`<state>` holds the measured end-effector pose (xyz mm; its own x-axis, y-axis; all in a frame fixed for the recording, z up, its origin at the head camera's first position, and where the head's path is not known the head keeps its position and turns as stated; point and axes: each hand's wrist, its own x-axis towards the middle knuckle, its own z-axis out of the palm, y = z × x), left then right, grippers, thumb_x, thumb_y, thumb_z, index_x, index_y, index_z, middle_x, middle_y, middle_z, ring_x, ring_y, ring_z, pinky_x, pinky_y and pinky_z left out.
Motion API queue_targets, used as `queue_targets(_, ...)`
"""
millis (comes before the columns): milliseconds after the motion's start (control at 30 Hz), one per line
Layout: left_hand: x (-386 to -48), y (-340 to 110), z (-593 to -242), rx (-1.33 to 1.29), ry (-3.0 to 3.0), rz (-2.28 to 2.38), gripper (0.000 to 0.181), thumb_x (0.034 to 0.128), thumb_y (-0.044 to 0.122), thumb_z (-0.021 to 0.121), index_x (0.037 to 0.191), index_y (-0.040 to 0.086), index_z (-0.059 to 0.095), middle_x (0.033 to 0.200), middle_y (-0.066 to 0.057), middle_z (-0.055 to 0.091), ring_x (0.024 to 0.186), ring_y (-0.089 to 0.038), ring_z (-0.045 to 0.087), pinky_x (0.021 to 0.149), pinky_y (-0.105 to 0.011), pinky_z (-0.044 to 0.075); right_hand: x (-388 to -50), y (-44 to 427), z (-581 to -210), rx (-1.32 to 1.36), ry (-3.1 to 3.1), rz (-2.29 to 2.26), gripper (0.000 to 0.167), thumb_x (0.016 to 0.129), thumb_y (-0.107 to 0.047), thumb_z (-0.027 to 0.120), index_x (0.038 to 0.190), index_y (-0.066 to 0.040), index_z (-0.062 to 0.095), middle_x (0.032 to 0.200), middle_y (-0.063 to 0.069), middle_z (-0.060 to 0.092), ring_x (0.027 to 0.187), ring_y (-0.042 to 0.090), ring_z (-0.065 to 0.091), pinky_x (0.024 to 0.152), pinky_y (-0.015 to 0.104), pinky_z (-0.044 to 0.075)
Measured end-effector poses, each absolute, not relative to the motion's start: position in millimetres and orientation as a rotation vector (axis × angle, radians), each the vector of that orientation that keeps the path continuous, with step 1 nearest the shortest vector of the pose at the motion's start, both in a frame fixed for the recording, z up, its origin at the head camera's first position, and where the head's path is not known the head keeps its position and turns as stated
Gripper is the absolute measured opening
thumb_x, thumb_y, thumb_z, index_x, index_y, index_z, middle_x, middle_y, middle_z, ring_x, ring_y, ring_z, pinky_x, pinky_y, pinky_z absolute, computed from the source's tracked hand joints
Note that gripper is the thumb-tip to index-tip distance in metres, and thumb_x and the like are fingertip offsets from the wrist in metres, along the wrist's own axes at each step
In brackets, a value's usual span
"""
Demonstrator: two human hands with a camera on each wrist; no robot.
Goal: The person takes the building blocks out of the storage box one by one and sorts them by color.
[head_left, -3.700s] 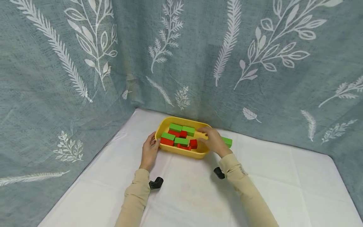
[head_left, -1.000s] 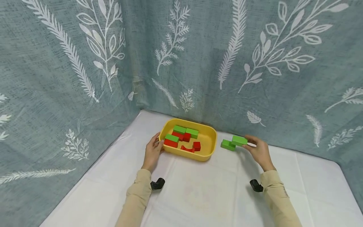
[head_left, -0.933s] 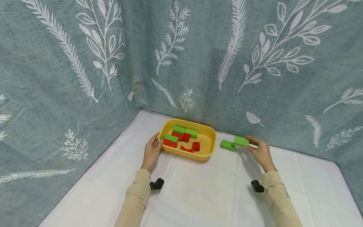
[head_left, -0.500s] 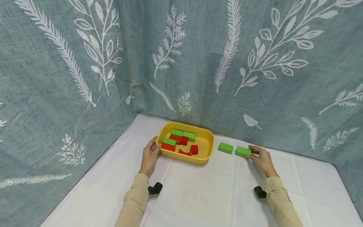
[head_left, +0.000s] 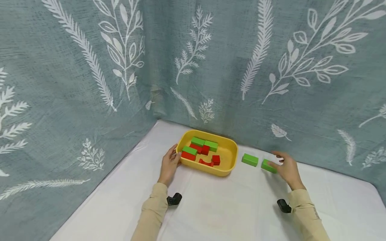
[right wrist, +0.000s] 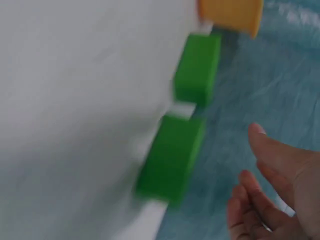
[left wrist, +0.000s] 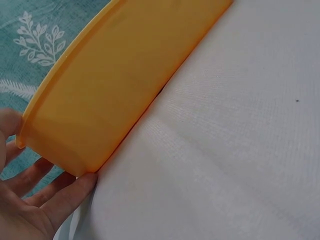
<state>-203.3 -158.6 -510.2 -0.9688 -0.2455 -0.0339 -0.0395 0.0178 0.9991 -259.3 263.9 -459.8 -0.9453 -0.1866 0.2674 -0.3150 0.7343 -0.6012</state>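
Observation:
At the back of the table my left hand grips the left end of a yellow plastic tub; in the left wrist view its thumb is at the rim and its fingers touch the end wall. Green and red blocks lie inside, among them a red arch-shaped block and a small red block. Right of the tub, two green rectangular blocks lie in a row: one green block nearer the tub, another green block farther right. Beside the latter, my right hand has its fingers apart and holds nothing.
A white cloth covers the table. Behind it hangs a blue-green curtain with white leaf prints, close to the tub and blocks. A black device sits at each wrist.
The right hand has brought a second green block from the tub, lowered it to the table right of the first and let go. The left hand stays on the tub.

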Motion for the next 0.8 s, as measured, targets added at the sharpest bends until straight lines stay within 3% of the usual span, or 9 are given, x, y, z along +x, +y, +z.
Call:
queue_targets(233,-212.4,-148.0,-512.2,0.308,-2.105,-2.05,0.051,0.1013,0.013,0.055,0.15,0.008,0.04,0.14,-0.018,0.05,0.117,-0.031,0.057,0.086,-0.041,0.057,-280.6,205.1,-450.1,0.62,-2.554,1.036,0.036,0.081,0.002,0.077,0.114,0.01,0.066,0.111,0.027,0.065,0.097,0.044,0.062,0.082,0.053,0.055)
queue_targets(467,-211.2,-148.2,-513.7,0.301,-2.12,-2.046,0.051,0.1008,0.015,0.056,0.149,0.011,0.041,0.138,-0.017,0.052,0.115,-0.028,0.058,0.086,-0.037,0.057,-298.2,137.8,-454.6,0.683,-2.715,1.117,0.034,0.085,0.001,0.073,0.117,0.009,0.065,0.114,0.027,0.065,0.104,0.042,0.062,0.091,0.052,0.053)
queue_targets(800,-198.3,-152.5,-509.4,0.331,-2.081,-2.06,0.05,0.1002,0.012,0.056,0.148,0.009,0.043,0.137,-0.018,0.052,0.115,-0.03,0.057,0.088,-0.039,0.057,-311.5,75.3,-470.1,0.638,-2.871,1.055,0.034,0.084,0.003,0.071,0.117,0.007,0.066,0.11,0.024,0.068,0.102,0.038,0.064,0.09,0.049,0.054)
